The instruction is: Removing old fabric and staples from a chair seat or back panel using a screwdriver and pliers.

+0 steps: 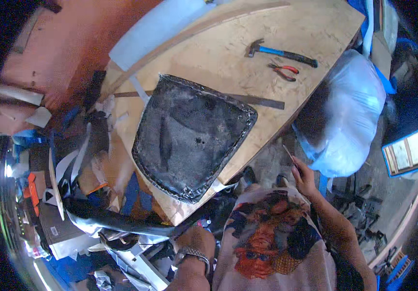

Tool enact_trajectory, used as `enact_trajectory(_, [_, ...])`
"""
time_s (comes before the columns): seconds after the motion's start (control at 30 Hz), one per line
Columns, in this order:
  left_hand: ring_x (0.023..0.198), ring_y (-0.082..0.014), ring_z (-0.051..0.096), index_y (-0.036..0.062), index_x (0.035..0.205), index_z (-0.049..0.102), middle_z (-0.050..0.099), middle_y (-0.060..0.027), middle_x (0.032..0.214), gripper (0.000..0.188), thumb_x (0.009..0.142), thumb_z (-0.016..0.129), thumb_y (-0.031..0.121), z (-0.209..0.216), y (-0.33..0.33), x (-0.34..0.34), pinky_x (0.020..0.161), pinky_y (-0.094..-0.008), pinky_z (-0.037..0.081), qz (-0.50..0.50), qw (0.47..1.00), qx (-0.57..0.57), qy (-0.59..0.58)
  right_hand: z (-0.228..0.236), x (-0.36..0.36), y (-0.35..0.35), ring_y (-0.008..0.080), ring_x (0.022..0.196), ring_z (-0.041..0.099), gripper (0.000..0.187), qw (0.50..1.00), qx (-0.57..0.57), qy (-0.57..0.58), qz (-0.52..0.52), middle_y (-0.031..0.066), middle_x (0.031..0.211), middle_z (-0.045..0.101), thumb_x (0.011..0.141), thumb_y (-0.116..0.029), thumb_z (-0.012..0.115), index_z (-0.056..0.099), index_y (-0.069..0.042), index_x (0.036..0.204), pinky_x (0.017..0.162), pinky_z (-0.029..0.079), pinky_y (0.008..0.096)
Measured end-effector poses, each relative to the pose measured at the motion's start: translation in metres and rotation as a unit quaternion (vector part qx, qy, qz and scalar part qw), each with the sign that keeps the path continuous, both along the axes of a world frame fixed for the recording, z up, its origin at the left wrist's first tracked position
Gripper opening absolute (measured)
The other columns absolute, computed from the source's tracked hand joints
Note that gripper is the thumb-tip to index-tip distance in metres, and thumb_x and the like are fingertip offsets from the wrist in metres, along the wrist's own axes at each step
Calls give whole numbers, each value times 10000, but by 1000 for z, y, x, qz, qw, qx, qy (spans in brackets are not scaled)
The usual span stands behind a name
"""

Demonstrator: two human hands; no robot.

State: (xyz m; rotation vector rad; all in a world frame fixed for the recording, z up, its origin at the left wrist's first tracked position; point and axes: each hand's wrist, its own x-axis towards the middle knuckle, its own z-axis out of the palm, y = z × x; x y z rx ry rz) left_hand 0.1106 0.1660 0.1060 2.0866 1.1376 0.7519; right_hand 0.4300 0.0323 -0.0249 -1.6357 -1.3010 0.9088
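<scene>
A dark seat panel [194, 136] lies on the wooden table [204, 48], its rounded edge lined with staples and torn scraps. Off the table's right side, my right hand [304, 179] is closed around a thin, pointed tool [288, 152] whose exact kind I cannot make out. My left hand [196, 240], with a metal watch [192, 254] at the wrist, is low beside the table's near corner, close to a black padded piece [116, 218]. Its fingers are hidden, so any hold is unclear. Neither hand touches the seat panel.
A blue-handled hammer [281, 52] and red-handled pliers [284, 72] rest at the table's far right. Under the panel runs a dark flat strip [262, 101]. A stuffed, pale plastic bag [349, 116] stands to the right. Scraps and a box [65, 233] crowd the left.
</scene>
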Motion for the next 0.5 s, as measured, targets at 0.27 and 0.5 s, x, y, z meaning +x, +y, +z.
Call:
enact_trajectory(0.27, [1096,-200,538,14,1264,489,544,-137,1246,336,974,418,168,-83,-91,84,917,-309,443,-41,951,-222,212,5,24,-9,314,994,629,363,989,-95,47,104,214,1102,630,900,-126,547,536,-25,1249,880,474,368])
enact_trajectory(0.5, [1127,-193,520,35,1288,474,521,-128,1292,339,998,356,164,-152,-130,99,945,-305,428,-88,821,-432,363,4,3,-4,249,788,609,400,984,28,-26,172,180,971,623,879,-59,547,514,-42,1277,722,485,336])
